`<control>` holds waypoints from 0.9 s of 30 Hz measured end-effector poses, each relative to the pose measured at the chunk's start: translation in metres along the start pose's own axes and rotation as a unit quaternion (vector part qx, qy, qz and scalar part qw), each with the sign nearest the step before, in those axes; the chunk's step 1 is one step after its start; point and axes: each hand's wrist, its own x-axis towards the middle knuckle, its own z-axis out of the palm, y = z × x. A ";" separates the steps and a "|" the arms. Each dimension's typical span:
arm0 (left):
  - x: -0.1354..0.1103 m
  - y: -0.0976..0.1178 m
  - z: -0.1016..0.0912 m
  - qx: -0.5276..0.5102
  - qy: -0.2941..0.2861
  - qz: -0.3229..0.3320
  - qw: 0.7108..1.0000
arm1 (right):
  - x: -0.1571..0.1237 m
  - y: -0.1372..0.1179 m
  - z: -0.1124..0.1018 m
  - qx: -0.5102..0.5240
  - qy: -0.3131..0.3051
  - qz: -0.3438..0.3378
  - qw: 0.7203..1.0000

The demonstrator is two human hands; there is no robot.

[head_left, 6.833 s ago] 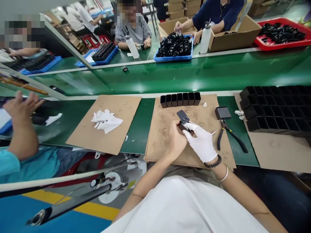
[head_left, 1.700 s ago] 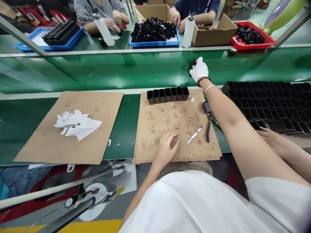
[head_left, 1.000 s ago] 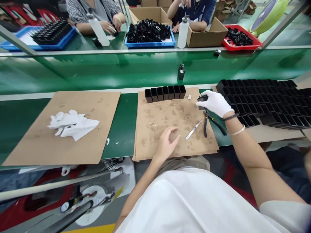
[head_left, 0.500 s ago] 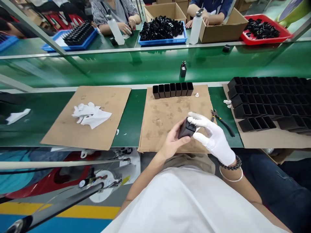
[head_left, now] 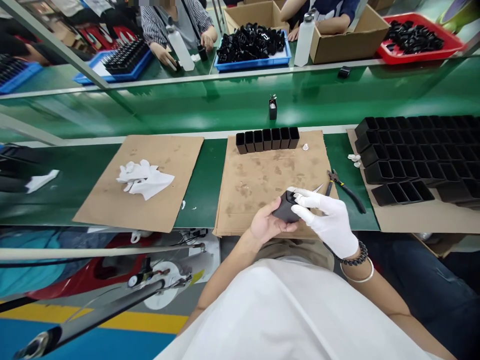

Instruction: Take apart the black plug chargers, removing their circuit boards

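Note:
My bare left hand cups a small black box-shaped part from below, over the near edge of a brown cardboard sheet. My white-gloved right hand presses its fingers on the top and right side of the same part. A thin metal blade pokes out just beyond the gloved fingers, and black-handled pliers lie to the right. A row of several black open boxes stands at the sheet's far edge.
Stacked black open boxes fill the right. White cloth lies on a second cardboard sheet on the left. One small black part stands on the green conveyor belt. Other people work across it by blue and red trays.
My right hand set a part on the belt, picked the black box-shaped part up from beside the pliers and brought it to my left hand. Both hands now hold it lower and nearer.

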 end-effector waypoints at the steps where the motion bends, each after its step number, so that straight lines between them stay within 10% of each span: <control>1: 0.005 -0.002 -0.003 0.013 0.036 0.013 0.999 | 0.000 0.006 0.002 -0.039 -0.002 -0.011 0.999; 12: 0.013 -0.005 -0.061 0.265 0.256 0.193 0.909 | 0.041 0.064 0.031 -0.388 -0.067 -0.010 0.919; 27: 0.005 -0.007 -0.077 0.262 0.210 0.214 0.917 | 0.059 0.070 0.019 -0.444 -0.160 -0.031 0.881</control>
